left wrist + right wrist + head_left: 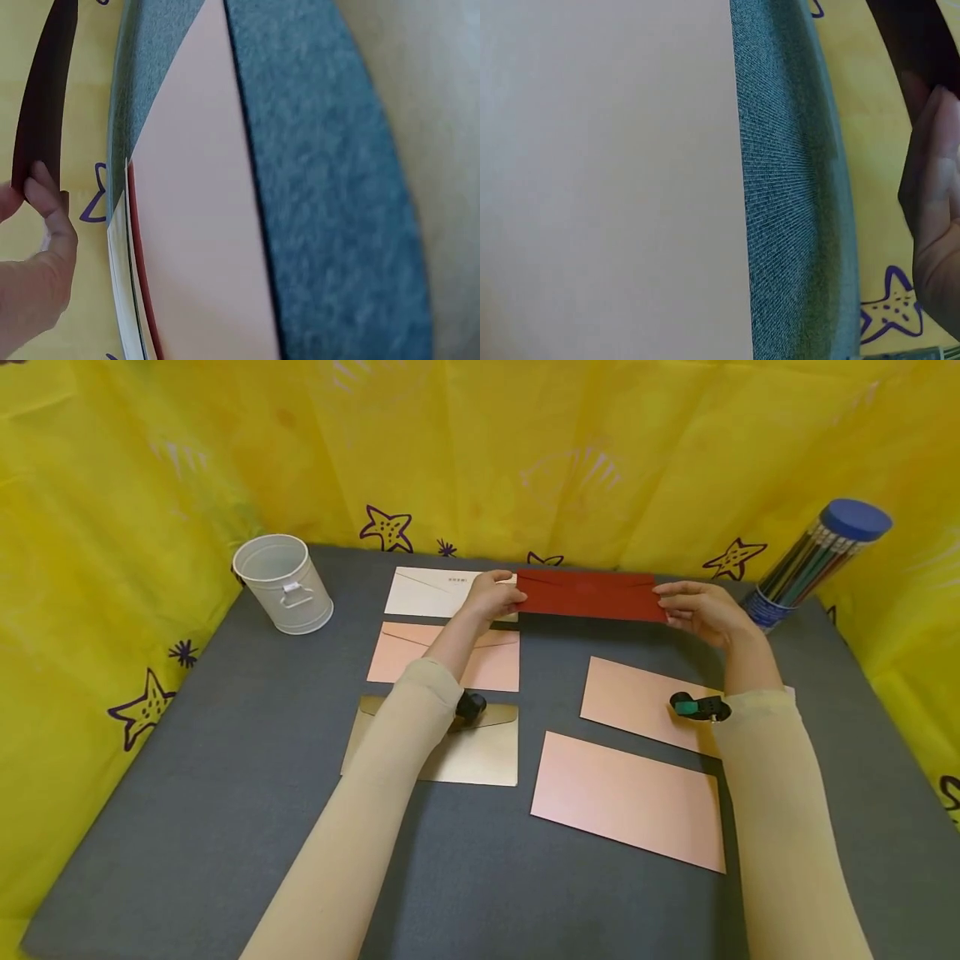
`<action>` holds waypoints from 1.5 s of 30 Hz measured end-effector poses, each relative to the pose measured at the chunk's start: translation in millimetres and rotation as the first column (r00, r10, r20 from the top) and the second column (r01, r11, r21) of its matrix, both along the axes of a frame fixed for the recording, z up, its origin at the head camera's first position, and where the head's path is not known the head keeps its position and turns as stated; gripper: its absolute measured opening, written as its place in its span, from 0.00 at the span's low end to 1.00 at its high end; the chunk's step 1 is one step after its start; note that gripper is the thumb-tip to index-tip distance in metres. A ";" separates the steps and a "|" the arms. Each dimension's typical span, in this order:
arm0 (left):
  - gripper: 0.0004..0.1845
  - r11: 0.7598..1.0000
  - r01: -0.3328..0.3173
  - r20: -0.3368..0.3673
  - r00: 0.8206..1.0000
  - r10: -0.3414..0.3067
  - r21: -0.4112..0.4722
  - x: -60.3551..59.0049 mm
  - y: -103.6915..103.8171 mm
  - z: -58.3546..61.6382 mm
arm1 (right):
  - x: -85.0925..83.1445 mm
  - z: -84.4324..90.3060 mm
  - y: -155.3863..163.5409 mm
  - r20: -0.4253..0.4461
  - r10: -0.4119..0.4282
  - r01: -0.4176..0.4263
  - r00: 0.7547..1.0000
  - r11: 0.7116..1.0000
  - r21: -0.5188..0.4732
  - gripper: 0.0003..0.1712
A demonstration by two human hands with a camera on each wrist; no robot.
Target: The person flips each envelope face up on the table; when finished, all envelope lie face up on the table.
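I hold a red envelope (591, 594) lifted off the far part of the gray table (225, 760), one short end in each hand. My left hand (491, 596) pinches its left end between thumb and curled fingers (45, 202); my right hand (701, 610) pinches the right end the same way. The envelope stretches flat between the two grips, flap side up.

Just behind and beneath my left hand lies a white envelope (427, 592), and right below that wrist a pink envelope (442, 656). Nearer to me, under my left forearm, sits a gold envelope (480, 747). Below my right hand rest two pink sheets (637, 697), the closer one (626, 797) well short of the grip. Far out to the left of my left hand stands a white metal bucket (283, 583). Just to the right of my right hand leans a tube of pencils (813, 560) with a blue cap, against the yellow star-printed backdrop (600, 452).
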State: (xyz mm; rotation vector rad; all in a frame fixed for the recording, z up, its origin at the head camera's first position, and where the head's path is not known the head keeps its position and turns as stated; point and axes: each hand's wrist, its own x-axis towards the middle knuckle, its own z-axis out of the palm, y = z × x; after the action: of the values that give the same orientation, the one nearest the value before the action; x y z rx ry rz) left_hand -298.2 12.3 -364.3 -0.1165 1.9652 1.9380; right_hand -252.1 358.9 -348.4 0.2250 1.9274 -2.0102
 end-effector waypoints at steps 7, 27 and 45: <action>0.29 0.997 -0.037 0.040 0.999 0.035 0.066 2.3 1.2 -1.7 | -4.0 -3.4 -3.7 0.034 -0.045 0.043 0.998 0.998 0.047 0.17; 0.36 0.976 0.107 -0.022 0.993 -0.113 -0.188 4.7 8.2 -5.9 | -6.4 -0.3 -7.0 0.100 -0.033 0.014 0.994 0.983 0.184 0.31; 0.33 0.946 0.127 -0.057 0.987 -0.151 -0.299 6.3 12.9 -6.1 | -10.9 -7.8 -7.3 0.094 -0.053 0.021 0.994 0.951 0.310 0.36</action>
State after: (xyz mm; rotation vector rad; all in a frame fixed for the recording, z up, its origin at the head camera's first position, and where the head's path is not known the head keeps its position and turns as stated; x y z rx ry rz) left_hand -291.9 25.2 -370.4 0.0221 2.2403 1.5739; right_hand -263.0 351.7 -356.2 0.4344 2.1785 -1.6737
